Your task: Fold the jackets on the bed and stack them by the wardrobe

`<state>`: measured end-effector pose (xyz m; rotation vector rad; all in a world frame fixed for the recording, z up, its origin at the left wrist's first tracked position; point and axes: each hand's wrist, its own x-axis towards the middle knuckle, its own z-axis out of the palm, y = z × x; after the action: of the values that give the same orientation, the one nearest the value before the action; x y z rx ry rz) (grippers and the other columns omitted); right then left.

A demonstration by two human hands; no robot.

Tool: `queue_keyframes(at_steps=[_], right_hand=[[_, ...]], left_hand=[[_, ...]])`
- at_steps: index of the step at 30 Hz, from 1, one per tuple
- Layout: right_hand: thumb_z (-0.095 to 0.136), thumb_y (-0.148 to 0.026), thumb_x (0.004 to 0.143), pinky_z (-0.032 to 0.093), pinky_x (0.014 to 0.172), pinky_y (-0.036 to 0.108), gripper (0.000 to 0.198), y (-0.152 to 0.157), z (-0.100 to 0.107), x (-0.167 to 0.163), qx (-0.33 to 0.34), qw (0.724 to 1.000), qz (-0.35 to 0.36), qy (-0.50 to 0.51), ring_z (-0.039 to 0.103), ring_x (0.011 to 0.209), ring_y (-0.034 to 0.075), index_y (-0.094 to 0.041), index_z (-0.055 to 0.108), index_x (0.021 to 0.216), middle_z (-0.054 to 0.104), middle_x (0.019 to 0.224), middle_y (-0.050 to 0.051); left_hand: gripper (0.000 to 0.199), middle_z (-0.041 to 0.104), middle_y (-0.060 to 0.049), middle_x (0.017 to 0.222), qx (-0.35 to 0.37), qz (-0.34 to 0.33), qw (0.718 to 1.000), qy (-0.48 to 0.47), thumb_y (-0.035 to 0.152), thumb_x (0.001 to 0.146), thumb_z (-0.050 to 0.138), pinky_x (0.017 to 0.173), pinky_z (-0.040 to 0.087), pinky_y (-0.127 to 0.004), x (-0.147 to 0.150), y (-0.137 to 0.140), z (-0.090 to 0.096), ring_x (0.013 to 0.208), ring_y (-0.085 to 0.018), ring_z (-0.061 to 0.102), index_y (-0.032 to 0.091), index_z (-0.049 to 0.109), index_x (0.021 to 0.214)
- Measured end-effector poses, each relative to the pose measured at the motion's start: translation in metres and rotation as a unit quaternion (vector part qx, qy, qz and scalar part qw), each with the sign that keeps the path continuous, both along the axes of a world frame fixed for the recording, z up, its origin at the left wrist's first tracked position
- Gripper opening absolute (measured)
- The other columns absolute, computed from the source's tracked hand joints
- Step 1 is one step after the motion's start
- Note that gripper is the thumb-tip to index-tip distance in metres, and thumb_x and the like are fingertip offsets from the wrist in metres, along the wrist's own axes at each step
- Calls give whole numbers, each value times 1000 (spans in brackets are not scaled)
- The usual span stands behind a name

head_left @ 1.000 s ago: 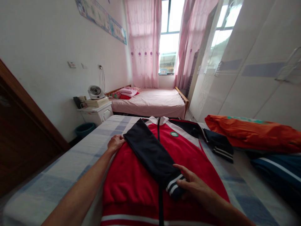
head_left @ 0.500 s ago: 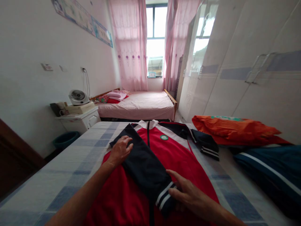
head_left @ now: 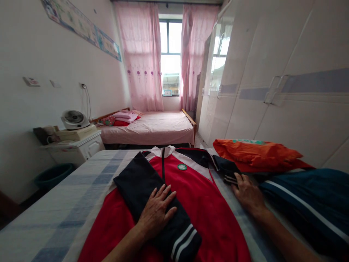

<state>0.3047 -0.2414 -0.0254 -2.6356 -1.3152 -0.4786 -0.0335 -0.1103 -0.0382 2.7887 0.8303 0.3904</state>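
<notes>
A red, white and dark navy zip jacket (head_left: 201,203) lies front up, with a round green badge on its chest. One dark sleeve (head_left: 141,174) is folded across the front, its white-striped cuff toward me. My left hand (head_left: 157,213) rests flat on that sleeve, fingers spread. At the jacket's other side, my right hand (head_left: 248,193) has its fingers bent over the striped cuff of the second sleeve (head_left: 225,166). My right thumb is partly hidden.
The jacket is on a blue-striped white bedsheet (head_left: 81,193). An orange bag (head_left: 256,154) and dark teal clothing with a white stripe (head_left: 308,193) lie to the right. Beyond are a pink bed (head_left: 152,127), white wardrobe (head_left: 245,109) and a fan (head_left: 73,119) on a cabinet.
My left hand has slid down the folded sleeve toward its middle and flattened. My right hand has left that sleeve's cuff and moved right to the other cuff. The view has shifted right.
</notes>
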Motion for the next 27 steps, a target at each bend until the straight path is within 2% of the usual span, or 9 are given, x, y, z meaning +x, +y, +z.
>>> queue_keyframes(at_steps=[2,8,13,15,17,18,20,23,27], right_hand=[[39,-21,86,44,76,43,40,2,4,4,84,991,11,101,60,89,30,-10,51,122,53,115,20],[42,-24,83,50,70,38,18,30,58,13,269,877,42,395,62,78,24,-16,56,88,62,79,12],[36,-39,87,53,68,27,23,58,109,-58,343,777,154,505,63,76,14,-21,51,88,64,84,4],[50,-40,81,52,66,26,22,57,115,-107,318,641,300,631,63,73,13,-21,53,91,63,86,2],[52,-39,80,50,61,26,23,50,107,-151,170,582,400,688,62,69,13,-19,56,92,64,85,2],[52,-34,80,49,58,24,21,46,98,-167,93,592,424,679,62,67,13,-19,57,92,64,83,2],[50,-24,78,44,55,22,16,39,73,-184,28,667,432,606,60,63,12,-18,61,87,64,75,0],[47,-16,74,42,55,20,17,38,34,-177,61,759,382,524,58,60,10,-17,62,82,63,70,-1],[43,-20,75,44,53,21,18,45,7,-150,107,724,293,616,58,58,11,-16,57,86,61,70,-1]], left_hand=[[50,33,-3,146,0,-1,1000,-2,48,88,43,109,21,-52,0,1,0,135,-27,28,35,39,136],[49,35,-4,146,1,-2,1000,-17,46,88,45,109,21,-52,1,2,-1,135,-27,29,34,40,135],[45,37,-3,145,-31,-4,998,-49,45,89,42,110,20,-52,0,0,-1,134,-26,30,34,45,132],[41,43,-1,141,-107,16,986,-128,46,89,40,111,22,-47,-2,2,0,131,-24,36,32,53,125],[43,52,-2,133,-228,69,941,-239,50,88,36,108,32,-42,-5,8,1,124,-24,46,29,61,116],[47,57,-5,128,-280,97,912,-284,53,87,33,104,38,-41,-8,13,2,119,-25,50,26,62,113],[58,62,-12,117,-344,134,869,-330,56,87,23,95,47,-41,-12,21,3,109,-27,58,19,61,113],[66,65,-17,109,-368,141,858,-330,54,87,16,84,52,-39,-16,29,7,96,-25,65,10,54,118],[59,68,-12,98,-380,126,869,-291,58,82,34,74,53,-34,-16,27,15,87,-23,66,12,61,109]])
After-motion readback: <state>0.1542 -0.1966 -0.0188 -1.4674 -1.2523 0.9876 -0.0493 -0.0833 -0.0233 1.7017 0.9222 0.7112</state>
